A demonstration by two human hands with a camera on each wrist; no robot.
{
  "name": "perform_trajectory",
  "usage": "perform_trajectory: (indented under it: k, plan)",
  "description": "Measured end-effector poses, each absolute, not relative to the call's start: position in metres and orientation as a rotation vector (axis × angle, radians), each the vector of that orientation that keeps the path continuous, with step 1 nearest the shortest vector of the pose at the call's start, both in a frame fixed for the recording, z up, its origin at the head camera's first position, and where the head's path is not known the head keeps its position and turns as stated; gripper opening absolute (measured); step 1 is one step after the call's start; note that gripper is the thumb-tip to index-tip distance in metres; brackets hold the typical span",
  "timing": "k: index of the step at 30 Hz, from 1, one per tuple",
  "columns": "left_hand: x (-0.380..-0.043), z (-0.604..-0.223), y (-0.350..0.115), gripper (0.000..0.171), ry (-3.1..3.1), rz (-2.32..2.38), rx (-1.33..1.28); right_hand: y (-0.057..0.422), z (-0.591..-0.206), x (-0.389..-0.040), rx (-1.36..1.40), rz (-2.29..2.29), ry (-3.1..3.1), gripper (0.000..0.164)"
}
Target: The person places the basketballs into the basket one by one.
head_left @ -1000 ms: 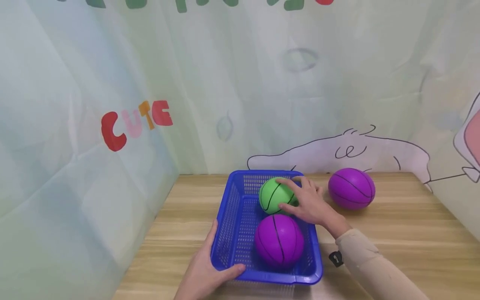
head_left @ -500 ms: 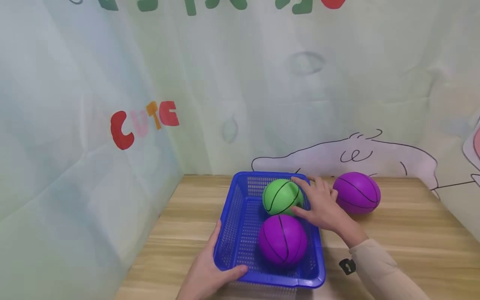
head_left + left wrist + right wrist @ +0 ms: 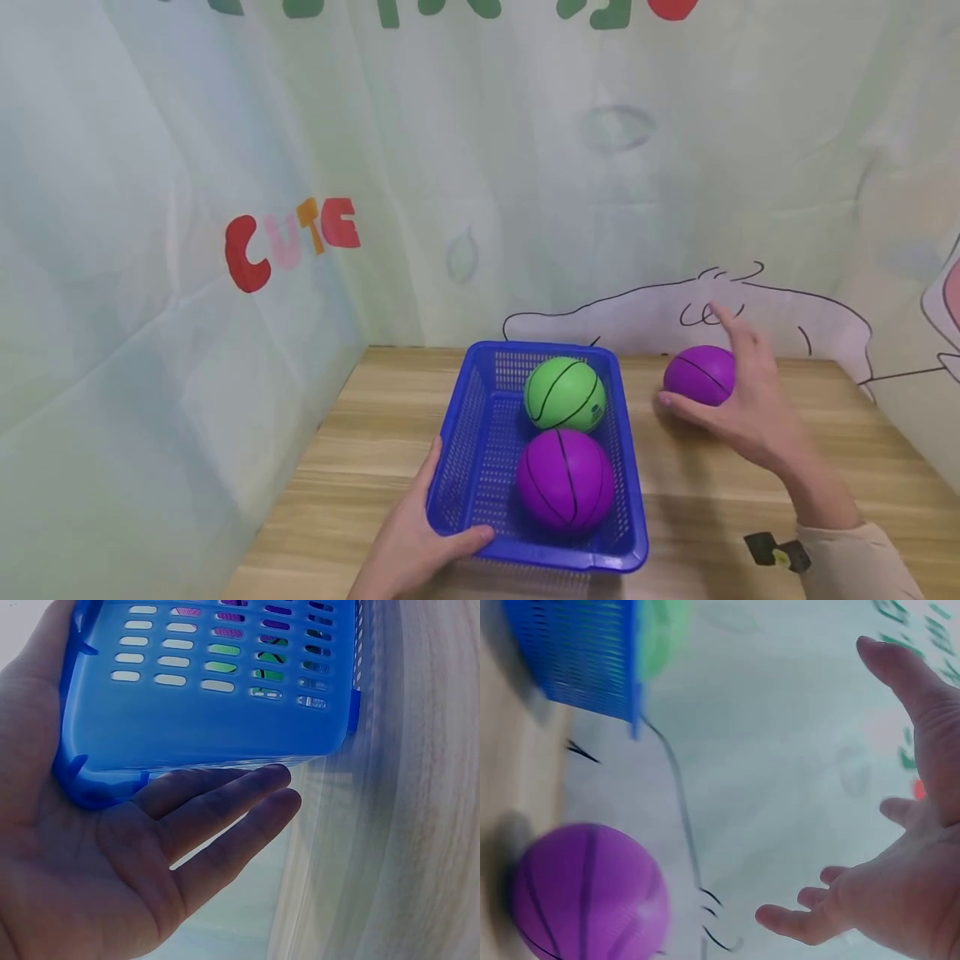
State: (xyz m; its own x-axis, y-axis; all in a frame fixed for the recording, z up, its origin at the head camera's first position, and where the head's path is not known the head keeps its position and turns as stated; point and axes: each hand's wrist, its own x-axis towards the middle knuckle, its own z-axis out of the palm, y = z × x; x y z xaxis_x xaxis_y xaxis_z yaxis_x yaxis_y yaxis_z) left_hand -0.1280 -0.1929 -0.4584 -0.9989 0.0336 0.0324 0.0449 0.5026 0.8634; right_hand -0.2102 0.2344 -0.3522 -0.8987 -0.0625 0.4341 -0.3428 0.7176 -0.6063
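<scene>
A blue plastic basket [image 3: 633, 500] with slotted walls stands on the table, holding a green ball [image 3: 564, 394] at the back and a purple ball [image 3: 566, 482] in front, both lined like basketballs. My left hand [image 3: 412, 525] holds the basket's near left corner, thumb over the front rim and fingers along the outer left side. In the left wrist view, several fingers [image 3: 225, 832] lie along the wall, nearly straight. To the right, my right hand [image 3: 750, 404] is spread before and above a second purple ball [image 3: 697, 375], partly hiding it. The right wrist view shows a gap between that hand and ball.
The wood-grain table [image 3: 360, 433] reaches back to a pale printed curtain [image 3: 420, 167], which also hangs along the left side. A black strap piece [image 3: 776, 552] hangs by the right sleeve [image 3: 855, 562].
My right hand has let go of the green ball in the basket and moved right to the other purple ball. The left hand keeps its hold on the basket.
</scene>
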Motion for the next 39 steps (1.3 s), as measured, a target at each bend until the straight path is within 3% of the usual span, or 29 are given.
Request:
perform_trajectory:
  k: [10, 20, 39]
  plan:
    - [-0.132, -0.459, -0.194, 0.141, -2.695, -1.538, -0.103, 0.274, -0.336, -0.201, 0.184, 1.296, -2.369, 0.132]
    - [-0.133, -0.461, -0.192, 0.142, -2.713, -1.519, -0.095, 0.298, -0.377, -0.245, 0.011, 1.547, -2.415, 0.122]
    - [-0.126, -0.462, -0.195, 0.141, -2.673, -1.528, -0.128, 0.299, -0.438, -0.284, -0.087, 1.396, -2.601, 0.126]
